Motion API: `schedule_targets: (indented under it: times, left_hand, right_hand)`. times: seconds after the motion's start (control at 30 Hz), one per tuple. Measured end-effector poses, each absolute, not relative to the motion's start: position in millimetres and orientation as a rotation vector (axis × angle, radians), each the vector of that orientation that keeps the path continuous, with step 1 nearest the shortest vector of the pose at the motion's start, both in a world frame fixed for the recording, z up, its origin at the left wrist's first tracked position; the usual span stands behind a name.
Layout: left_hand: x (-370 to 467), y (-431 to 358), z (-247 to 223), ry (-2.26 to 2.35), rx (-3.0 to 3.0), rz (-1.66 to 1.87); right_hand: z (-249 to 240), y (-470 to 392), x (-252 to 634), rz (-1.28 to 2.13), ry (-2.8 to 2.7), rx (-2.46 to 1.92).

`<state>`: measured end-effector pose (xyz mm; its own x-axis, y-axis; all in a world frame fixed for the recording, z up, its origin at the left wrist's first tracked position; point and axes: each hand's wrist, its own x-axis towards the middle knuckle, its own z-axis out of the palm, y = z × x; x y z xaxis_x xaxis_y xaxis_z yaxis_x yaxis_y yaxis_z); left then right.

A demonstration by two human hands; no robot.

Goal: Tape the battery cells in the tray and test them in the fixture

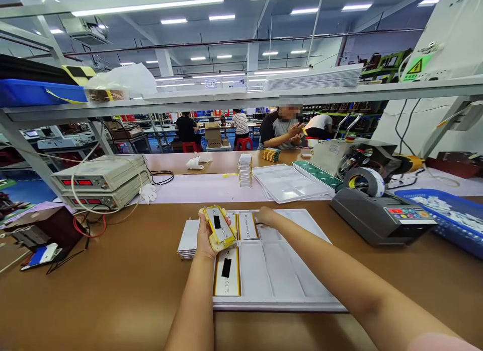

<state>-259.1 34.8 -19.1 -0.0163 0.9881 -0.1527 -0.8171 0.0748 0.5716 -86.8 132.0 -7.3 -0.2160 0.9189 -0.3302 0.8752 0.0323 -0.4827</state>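
Observation:
My left hand [206, 237] is wrapped round a flat pouch battery [220, 226] with a white label, a black patch and yellow edges; a pale yellow piece shows beneath it. This is held over the left side of a white divided tray [283, 303]. My right hand [267, 216] reaches to the tray's far row, fingers curled and partly hidden, at the right edge of a second pouch battery [247, 226]. Another battery [227, 273] with a black patch lies in the near left compartment. One more, in the far row, is partly covered by the held battery.
A stack of thin white pieces [187, 240] stands left of the tray. Two instruments [100, 182] with red displays are at left. A tape dispenser [381, 217] and a blue basket [445, 232] sit at right. Behind are white trays [289, 182] and a seated person [277, 127].

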Motion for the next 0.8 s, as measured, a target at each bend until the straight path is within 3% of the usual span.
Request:
schedule_targets:
  times: [0.27,0.53,0.7,0.8]
  left_hand:
    - [-257,31,-23,0.521,0.346,1.453]
    - [-257,28,-24,0.431,0.397,1.464]
    - [-259,23,-23,0.412,0.427,1.481]
    - [-259,22,-19,0.405,0.450,1.513]
  right_hand:
    - [29,128,-99,1.143,-2.062,-1.634]
    - [56,89,-145,1.280,-2.310,-1.292]
    - [65,69,-133,0.495,-2.657,-1.324]
    - [61,68,-105,0.230,-2.586,-1.392]
